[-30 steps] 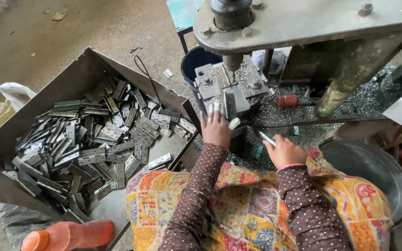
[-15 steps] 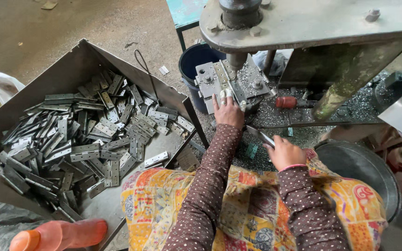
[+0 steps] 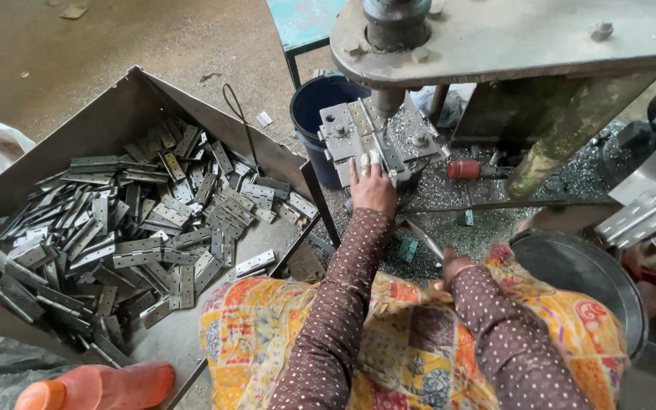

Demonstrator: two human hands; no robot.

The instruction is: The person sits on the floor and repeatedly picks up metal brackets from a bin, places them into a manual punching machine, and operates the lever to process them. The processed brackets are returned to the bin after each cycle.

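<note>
Long maroon sleeves with small white dots; over the lap, orange-yellow patterned cloth

The setting was a small metalworking workshop. A heavy drill press (image 3: 396, 30) stood over a steel jig (image 3: 373, 137) — both dusted with metal shavings (image 3: 449, 190). Beside it, an open metal bin (image 3: 115, 121) held a heap of flat, drilled hinge plates (image 3: 138, 228) on a bare concrete floor (image 3: 115, 38).

Bare concrete floor (image 3: 55, 68), dusty, at 10 to 12 o'clock; teal metal stool (image 3: 303, 23) at 12 o'clock; dark blue bucket (image 3: 320, 106) beneath it; metal swarf (image 3: 449, 228) littering ground centre-right; even daylight.
</note>
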